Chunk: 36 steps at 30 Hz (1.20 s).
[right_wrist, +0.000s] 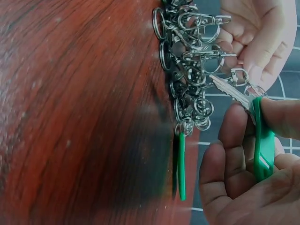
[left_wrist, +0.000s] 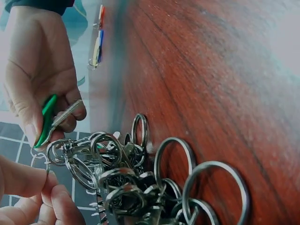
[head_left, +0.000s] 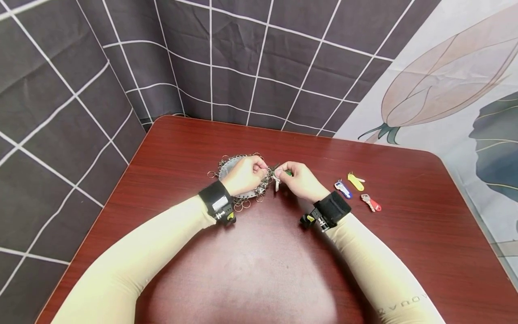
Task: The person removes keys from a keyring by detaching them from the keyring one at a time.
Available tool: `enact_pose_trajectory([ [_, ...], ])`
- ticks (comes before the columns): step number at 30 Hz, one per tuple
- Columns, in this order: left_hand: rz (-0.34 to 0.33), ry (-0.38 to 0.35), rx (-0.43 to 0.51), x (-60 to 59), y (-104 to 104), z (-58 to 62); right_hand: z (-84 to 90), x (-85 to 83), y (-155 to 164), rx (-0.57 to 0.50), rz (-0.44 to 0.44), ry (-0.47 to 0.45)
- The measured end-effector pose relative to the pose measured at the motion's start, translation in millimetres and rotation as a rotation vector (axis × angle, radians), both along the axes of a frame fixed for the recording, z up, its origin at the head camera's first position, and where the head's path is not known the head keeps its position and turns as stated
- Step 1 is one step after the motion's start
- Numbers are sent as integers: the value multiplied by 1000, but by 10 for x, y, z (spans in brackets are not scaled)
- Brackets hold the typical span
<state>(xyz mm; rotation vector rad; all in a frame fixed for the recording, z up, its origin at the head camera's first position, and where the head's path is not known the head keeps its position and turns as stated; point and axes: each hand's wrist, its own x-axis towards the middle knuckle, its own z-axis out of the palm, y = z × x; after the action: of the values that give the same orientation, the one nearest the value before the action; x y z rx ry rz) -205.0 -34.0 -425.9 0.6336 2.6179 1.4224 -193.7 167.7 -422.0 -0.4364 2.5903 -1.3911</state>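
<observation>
A grey disc (head_left: 227, 166) fringed with metal clasps and split rings (left_wrist: 216, 164) lies on the table. My left hand (head_left: 245, 175) reaches over it and pinches a small metal ring (left_wrist: 47, 164) at its right side. Beside it, my right hand (head_left: 301, 181) holds a green key tag (right_wrist: 265, 145) between thumb and fingers. A silver key (right_wrist: 232, 91) sticks out from that tag, close to the clasps. The tag's top meets the ring at the left fingertips; whether they are linked I cannot tell. A second green tag (right_wrist: 182, 166) shows at the disc's edge.
Right of my right hand lie a blue key tag (head_left: 343, 189), a yellow key tag (head_left: 355, 181) and a red key tag (head_left: 376, 206), with keys. The reddish-brown table (head_left: 243, 252) backs onto a dark curtain (head_left: 243, 58) with white grid lines.
</observation>
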Motion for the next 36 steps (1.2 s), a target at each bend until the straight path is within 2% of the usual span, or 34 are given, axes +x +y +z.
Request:
enact_pose_trajectory([
  [4,16,-17,3,18,0,36,1,10,6,-1,5,14],
  [8,31,-26,6,17,-1,39,10,16,-5,-40,-2,-18],
  [14,-12,26,-13,24,2,64,4,17,-24,-83,-13,-57],
  [21,-18,19,-53,32,1,63,-22,14,-21,-127,-44,-30],
  [32,-2,4,-23,22,-1,49,-53,-10,44,-175,-21,-53],
  [36,-3,-7,8,9,-10,37,10,28,39,-210,1,-69],
])
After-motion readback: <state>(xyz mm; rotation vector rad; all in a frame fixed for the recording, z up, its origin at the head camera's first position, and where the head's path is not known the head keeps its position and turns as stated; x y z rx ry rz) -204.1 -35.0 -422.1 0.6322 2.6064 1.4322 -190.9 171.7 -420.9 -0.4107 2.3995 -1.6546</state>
